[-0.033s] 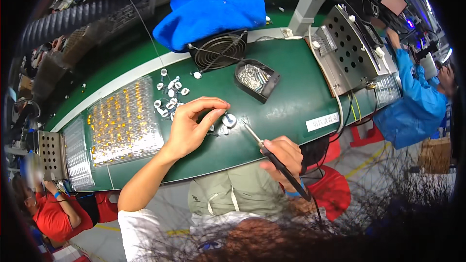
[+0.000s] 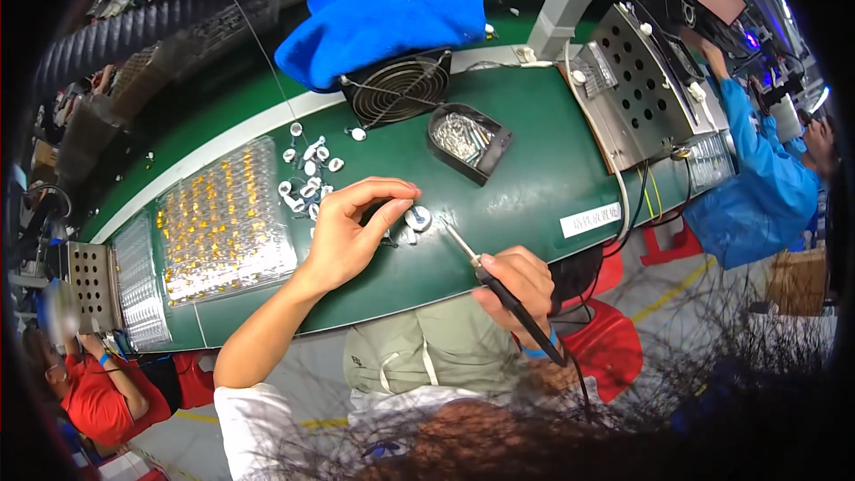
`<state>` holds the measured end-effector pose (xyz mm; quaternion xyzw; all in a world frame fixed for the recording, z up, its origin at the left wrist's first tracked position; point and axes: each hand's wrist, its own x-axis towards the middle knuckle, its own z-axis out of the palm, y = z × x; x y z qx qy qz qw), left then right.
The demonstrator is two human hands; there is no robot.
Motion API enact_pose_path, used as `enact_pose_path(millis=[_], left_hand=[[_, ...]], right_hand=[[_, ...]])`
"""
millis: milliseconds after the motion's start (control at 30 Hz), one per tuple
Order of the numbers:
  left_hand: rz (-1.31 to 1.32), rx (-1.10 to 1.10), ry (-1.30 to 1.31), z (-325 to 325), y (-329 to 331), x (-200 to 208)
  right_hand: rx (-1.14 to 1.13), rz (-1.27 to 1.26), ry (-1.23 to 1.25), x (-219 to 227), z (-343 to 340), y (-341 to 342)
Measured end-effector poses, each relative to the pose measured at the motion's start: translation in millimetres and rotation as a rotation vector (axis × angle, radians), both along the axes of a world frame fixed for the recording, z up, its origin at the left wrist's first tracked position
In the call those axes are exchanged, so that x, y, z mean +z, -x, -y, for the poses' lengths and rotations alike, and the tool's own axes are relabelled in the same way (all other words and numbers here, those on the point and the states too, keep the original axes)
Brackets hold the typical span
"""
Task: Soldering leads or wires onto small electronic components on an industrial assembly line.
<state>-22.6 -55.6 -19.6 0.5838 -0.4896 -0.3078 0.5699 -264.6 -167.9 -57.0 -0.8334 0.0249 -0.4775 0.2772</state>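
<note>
My right hand [image 2: 517, 287] is closed round the dark handle of a soldering iron [image 2: 500, 289], its metal tip pointing up and left over the green bench [image 2: 525, 178]. Thumb and forefinger of my left hand [image 2: 356, 227] are pinched together just above a small white round part [image 2: 418, 218]. What sits between those fingertips is too small to make out. Another white piece [image 2: 408, 236] lies right beside the round part. A gap separates the iron's tip from both pieces. Beyond my left hand lies a loose cluster of similar white parts with dark wires [image 2: 312, 165].
A black bin of small metal pieces [image 2: 463, 141] stands beyond my hands, near a black fan [image 2: 401, 89] with blue cloth [image 2: 383, 27] over it. Clear trays with orange pieces [image 2: 227, 223] lie left. A perforated metal box [image 2: 632, 89] stands right; people sit at both sides.
</note>
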Motion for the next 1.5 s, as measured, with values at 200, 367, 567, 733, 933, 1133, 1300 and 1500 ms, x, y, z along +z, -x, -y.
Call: enact_pose_path(millis=[200,367,567,733,933,1133,1300,1500], left_hand=[[-0.087,0.019,-0.079,-0.6,8.9,-10.2],[-0.08,0.017,-0.09,-0.2,9.8,-11.2],[-0.041,0.016,-0.081,-0.4,10.8,-7.6],[-0.036,0.019,-0.099,0.8,11.9,-7.7],[-0.012,0.012,-0.095,0.2,11.4,-8.1],[-0.003,0.007,-0.092,0.7,11.4,-9.2],[-0.065,0.002,-0.108,0.0,12.4,-10.2],[-0.024,0.04,-0.054,1.4,14.8,-7.4]], right_hand=[[-0.094,-0.036,-0.022,-3.4,-5.0,-5.6],[-0.09,-0.121,0.047,-1.9,-5.2,-4.1],[-0.087,-0.147,0.059,-1.8,-5.6,-3.4],[-0.095,-0.165,0.057,0.0,-6.1,-2.7],[-0.101,-0.177,0.053,-0.4,-7.1,-2.5],[-0.083,-0.112,0.051,-4.1,-3.6,-2.0],[-0.062,-0.061,-0.024,-4.5,-3.0,-0.5],[-0.045,-0.055,-0.073,-3.0,-2.5,0.9]])
